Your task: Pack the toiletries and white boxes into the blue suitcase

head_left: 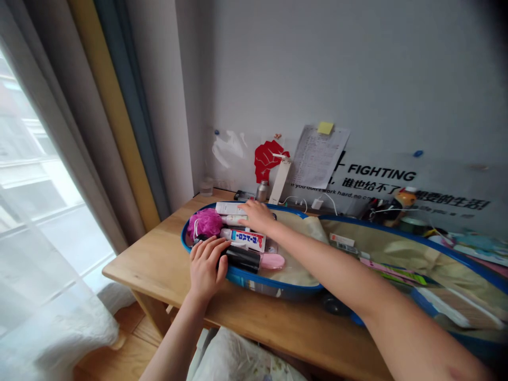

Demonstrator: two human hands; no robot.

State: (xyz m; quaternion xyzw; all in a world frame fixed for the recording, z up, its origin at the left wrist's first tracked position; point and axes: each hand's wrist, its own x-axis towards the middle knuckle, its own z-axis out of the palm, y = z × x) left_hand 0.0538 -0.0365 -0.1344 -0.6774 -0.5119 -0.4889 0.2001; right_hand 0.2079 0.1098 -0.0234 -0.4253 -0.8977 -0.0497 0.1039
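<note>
My left hand [208, 264] rests with its fingers bent over the blue rim of an oval case [293, 286], touching one end of a black cylindrical object [244, 259]. My right hand [257, 216] reaches across the same case, its fingers stretched over the ends of a white box [228, 208] and a whitish tube [233, 219]. Between the hands lies a toothpaste tube or box [248, 239] with red and blue print. A magenta mesh bath puff [205, 223] fills the left end. Beside the black object sits something pink and rounded [272, 261].
The case's other half [391, 248] lies to the right with several packets and a brush-like item. Behind stand a small metal bottle [262, 190], a white upright lamp-like object [280, 181] and cables. Papers hang on the wall. The wooden table [138, 256] ends near a curtain.
</note>
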